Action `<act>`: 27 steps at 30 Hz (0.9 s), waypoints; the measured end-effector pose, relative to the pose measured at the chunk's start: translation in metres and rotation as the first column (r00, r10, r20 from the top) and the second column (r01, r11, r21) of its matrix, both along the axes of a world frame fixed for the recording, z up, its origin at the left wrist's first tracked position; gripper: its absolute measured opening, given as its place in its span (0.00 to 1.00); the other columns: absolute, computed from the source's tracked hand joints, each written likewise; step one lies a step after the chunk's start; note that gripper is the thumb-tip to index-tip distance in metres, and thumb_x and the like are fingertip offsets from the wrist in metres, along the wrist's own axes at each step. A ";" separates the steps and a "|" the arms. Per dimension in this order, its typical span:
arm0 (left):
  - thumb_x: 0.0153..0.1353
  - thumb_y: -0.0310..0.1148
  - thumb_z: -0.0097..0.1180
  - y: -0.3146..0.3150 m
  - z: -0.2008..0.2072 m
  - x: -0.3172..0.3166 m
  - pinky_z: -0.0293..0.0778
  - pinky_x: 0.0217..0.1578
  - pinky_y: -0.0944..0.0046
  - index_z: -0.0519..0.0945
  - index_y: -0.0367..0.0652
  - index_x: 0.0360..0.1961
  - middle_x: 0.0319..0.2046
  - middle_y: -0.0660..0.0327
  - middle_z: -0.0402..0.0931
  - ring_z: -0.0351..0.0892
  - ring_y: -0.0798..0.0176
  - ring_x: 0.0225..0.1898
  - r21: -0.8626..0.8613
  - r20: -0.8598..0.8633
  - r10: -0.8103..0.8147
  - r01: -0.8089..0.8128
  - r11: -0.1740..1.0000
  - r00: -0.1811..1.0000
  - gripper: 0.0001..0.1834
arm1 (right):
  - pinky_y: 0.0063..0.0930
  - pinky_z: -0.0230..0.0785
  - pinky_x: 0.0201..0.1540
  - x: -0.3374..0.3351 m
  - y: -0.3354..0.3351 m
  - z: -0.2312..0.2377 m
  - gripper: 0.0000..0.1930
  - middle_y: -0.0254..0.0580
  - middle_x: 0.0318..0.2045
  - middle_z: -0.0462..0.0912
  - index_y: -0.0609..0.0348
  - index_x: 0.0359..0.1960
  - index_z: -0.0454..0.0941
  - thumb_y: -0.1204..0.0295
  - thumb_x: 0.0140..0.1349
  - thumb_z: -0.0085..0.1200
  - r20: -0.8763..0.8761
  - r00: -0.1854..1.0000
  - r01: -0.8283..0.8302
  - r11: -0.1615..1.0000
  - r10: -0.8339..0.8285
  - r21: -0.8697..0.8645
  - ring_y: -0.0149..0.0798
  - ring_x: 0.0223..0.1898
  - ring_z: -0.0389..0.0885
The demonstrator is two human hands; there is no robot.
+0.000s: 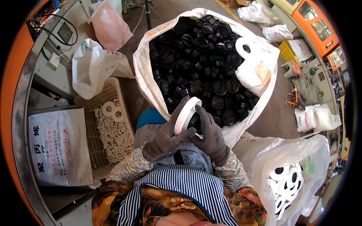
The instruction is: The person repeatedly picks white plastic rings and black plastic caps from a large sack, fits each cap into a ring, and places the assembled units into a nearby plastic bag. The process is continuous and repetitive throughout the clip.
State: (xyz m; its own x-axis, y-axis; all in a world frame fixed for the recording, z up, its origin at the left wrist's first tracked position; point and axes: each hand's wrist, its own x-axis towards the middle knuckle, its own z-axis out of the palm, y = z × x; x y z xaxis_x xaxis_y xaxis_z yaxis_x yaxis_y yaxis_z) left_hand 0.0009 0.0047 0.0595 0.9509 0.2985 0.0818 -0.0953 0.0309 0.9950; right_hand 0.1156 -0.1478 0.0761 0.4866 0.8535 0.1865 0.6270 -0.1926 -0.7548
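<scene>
Both my hands wear dark grey gloves and meet in front of my striped apron. My left hand (pixel 166 141) is closed around a white plastic ring (pixel 184 115), which stands tilted on edge. My right hand (pixel 212 137) grips a black plastic cap (pixel 193 121) against the ring's right side; fingers hide much of it. Just beyond my hands is a large white woven sack (pixel 141 60), full of black caps (pixel 196 64). One white ring with a black centre (pixel 245 48) lies on the sack's right side, above a white bag (pixel 253 77).
At left, a beige crate (pixel 126 109) holds thin white sticks and several white rings. A printed sack (pixel 60 150) lies beside it. To the right, a clear plastic bag (pixel 256 150) contains white rings with black centres (pixel 286 184). Farther right stand white sacks (pixel 316 117) and a stool (pixel 295 98).
</scene>
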 end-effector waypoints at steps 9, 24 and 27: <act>0.64 0.45 0.63 0.004 0.008 -0.015 0.73 0.63 0.54 0.52 0.44 0.74 0.65 0.47 0.62 0.68 0.53 0.65 -0.259 0.025 0.001 0.006 0.966 1.000 0.45 | 0.51 0.73 0.61 -0.003 -0.006 0.003 0.40 0.55 0.68 0.63 0.40 0.68 0.69 0.68 0.49 0.68 0.577 0.808 -0.111 0.992 0.121 -0.054 0.63 0.68 0.64; 0.64 0.49 0.62 -0.008 0.014 -0.019 0.54 0.71 0.46 0.44 0.44 0.77 0.73 0.43 0.50 0.51 0.45 0.74 -0.016 0.044 -0.061 0.062 0.998 0.997 0.51 | 0.47 0.78 0.53 -0.004 -0.008 0.006 0.45 0.61 0.62 0.66 0.58 0.70 0.61 0.68 0.49 0.70 0.502 0.843 -0.161 0.981 0.192 -0.105 0.61 0.57 0.74; 0.65 0.48 0.62 -0.007 0.017 -0.016 0.53 0.72 0.46 0.46 0.45 0.77 0.74 0.44 0.49 0.50 0.45 0.75 -0.103 -0.001 -0.082 0.082 0.991 0.997 0.49 | 0.45 0.79 0.51 -0.004 -0.005 0.006 0.45 0.62 0.61 0.67 0.62 0.70 0.59 0.65 0.51 0.69 0.560 0.810 -0.154 0.985 0.174 -0.082 0.60 0.57 0.75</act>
